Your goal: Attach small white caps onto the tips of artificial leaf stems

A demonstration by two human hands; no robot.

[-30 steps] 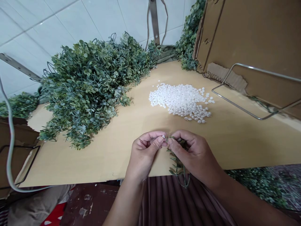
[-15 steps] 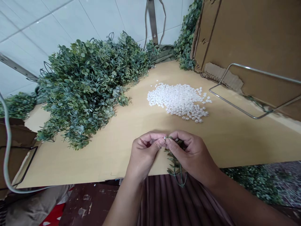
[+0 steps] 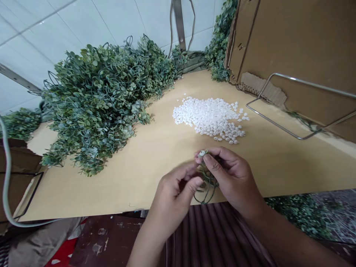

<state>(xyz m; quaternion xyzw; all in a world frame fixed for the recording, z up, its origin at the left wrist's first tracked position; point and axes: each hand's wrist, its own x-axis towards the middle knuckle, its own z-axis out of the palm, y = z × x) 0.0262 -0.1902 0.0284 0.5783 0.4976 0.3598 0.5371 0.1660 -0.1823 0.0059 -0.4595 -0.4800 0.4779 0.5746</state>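
Observation:
My right hand (image 3: 236, 178) pinches a green artificial plant stem (image 3: 205, 200) between thumb and forefinger, just in front of the table's middle. A small white plastic cap (image 3: 203, 152) shows at the pinched end, by the fingertips. Thin stems loop down below the fingers toward the table's near edge. Just left of these stems is my left hand (image 3: 174, 194), its thumb and forefinger apart and nothing seen between them. Its other fingers are curled and partly hidden. Beyond both hands lies a pile of small white plastic caps (image 3: 208, 115).
A large heap of artificial greenery (image 3: 97, 100) covers the table's left side. Cardboard (image 3: 300, 48) with a metal wire frame (image 3: 286, 128) stands at the right. A pale cable (image 3: 7, 178) hangs at the far left. More greenery (image 3: 300, 215) lies below the table's right edge.
My left hand has let go of the pinched tip and drawn down and back, its thumb and forefinger parting. My right hand has lifted the stem slightly, exposing the white cap.

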